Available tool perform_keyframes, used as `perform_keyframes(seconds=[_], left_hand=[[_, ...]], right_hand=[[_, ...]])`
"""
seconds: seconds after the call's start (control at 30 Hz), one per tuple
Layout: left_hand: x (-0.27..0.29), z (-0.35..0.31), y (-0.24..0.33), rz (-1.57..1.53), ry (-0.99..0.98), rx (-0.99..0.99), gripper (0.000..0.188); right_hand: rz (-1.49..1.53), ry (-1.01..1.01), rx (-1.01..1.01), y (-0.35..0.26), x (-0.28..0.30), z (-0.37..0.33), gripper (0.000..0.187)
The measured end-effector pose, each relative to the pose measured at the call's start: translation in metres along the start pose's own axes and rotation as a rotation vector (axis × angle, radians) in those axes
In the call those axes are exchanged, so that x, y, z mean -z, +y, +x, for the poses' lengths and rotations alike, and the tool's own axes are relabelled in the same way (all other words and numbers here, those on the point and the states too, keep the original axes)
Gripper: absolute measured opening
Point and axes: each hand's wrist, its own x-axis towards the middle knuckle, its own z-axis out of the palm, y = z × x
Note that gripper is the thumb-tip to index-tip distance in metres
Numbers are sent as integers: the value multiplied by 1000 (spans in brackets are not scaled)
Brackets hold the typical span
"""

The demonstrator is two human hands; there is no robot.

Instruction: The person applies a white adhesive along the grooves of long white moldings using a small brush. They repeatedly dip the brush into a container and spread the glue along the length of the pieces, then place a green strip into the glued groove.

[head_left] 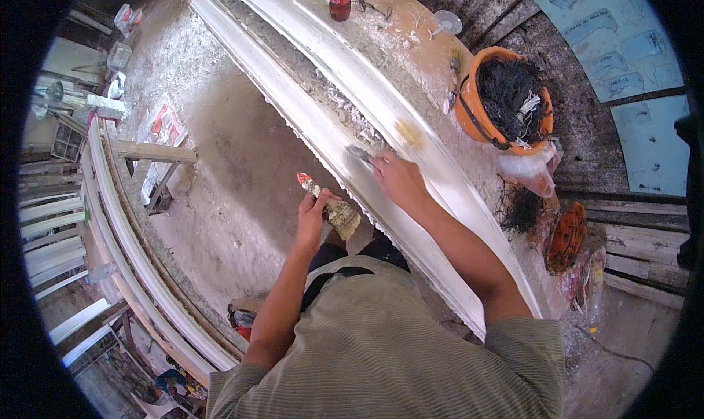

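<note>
My right hand (400, 178) grips a small, dark-grey, blurred tool (357, 153) at the face of a long, white, plaster-like moulding (293, 100) running from far left to near right; my left hand (313, 217) grasps a flat, pale-bristled brush with a red-and-white handle (343, 219) just left of it. I judge that light, even strokes along the moulding's length, with the brush held clear, would best protect its edges.
</note>
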Motion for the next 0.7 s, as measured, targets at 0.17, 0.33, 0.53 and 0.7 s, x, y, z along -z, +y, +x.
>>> perform_keyframes(seconds=[0.17,0.33,0.53,0.7], left_hand=[[14,2,-12,-86,11,-40,27],[28,-7,-7,-138,94,-67,27],[24,-21,5,-140,91,-63,27],[37,-29,0,-174,154,-119,32]], right_hand=[[53,-3,7,8,12,-14,21],[-12,26,60,9,-2,-14,21],[-162,7,107,-8,-6,85,21],[-74,118,221,-3,-6,52,10]])
